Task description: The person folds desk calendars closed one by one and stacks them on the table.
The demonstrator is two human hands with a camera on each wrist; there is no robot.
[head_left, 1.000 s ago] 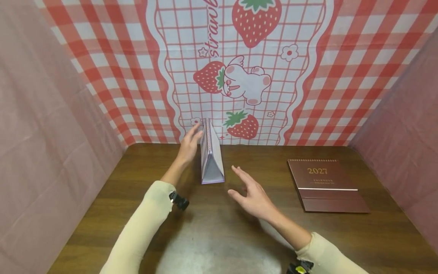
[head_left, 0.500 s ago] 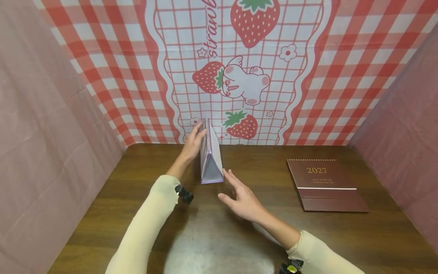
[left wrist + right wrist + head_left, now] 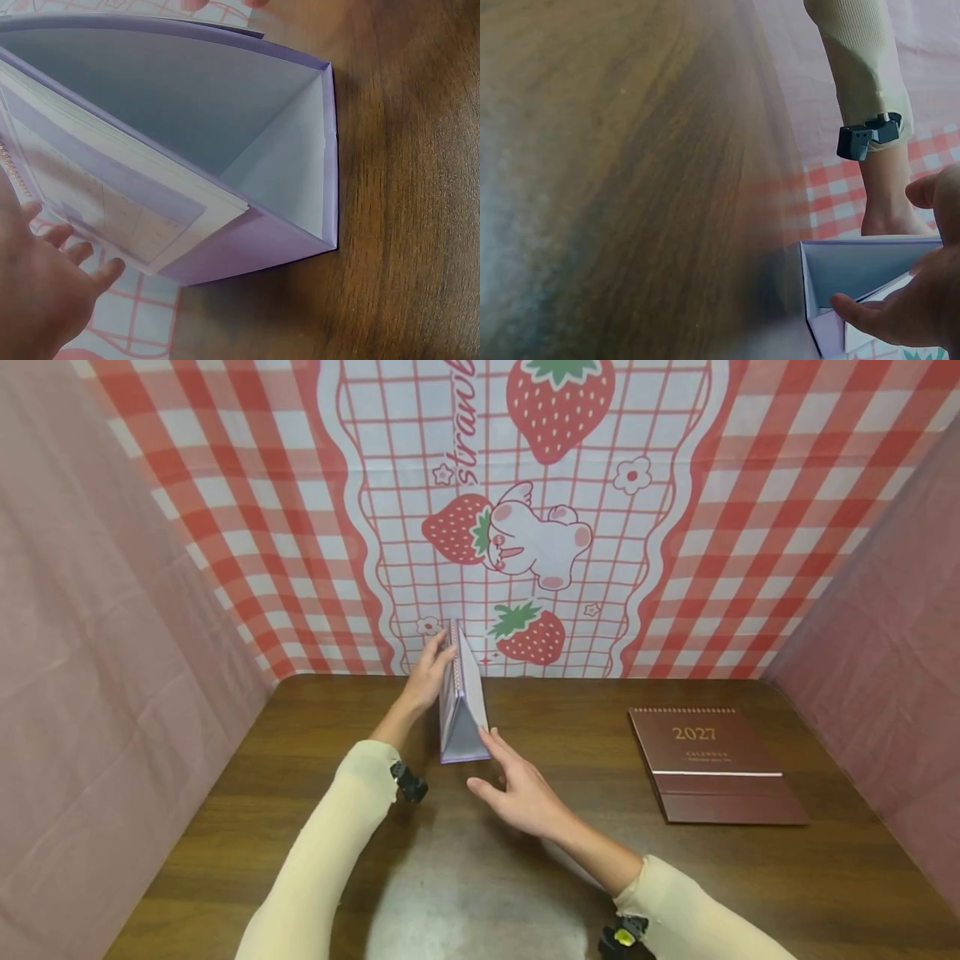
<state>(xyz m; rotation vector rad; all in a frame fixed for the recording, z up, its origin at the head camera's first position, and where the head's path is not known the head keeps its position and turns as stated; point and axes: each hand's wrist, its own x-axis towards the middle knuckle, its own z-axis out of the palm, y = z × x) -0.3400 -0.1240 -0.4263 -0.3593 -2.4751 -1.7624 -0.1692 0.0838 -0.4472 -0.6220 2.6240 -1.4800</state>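
A lilac desk calendar (image 3: 471,672) stands like a tent on the table, its spiral ridge up and one triangular open end toward me. My left hand (image 3: 426,683) lies along its left side, fingers extended and fingertips near the spiral. In the left wrist view, that hand (image 3: 45,277) is beside the printed pages (image 3: 112,187), with the fingers spread. My right hand (image 3: 525,793) reaches the near right edge of the calendar, fingers straight and thumb apart. In the right wrist view, the right hand (image 3: 922,300) overlaps the calendar's open end (image 3: 840,270).
A closed maroon 2027 calendar (image 3: 712,768) lies flat on the right of the wooden table (image 3: 300,843). Behind the table hangs a red checked strawberry cloth (image 3: 637,568). Pink cloth walls (image 3: 90,693) stand on either side.
My right hand has moved left and slightly up to the lilac calendar's near right edge. The left hand has come closer against its left side. Both calendars stay in place.
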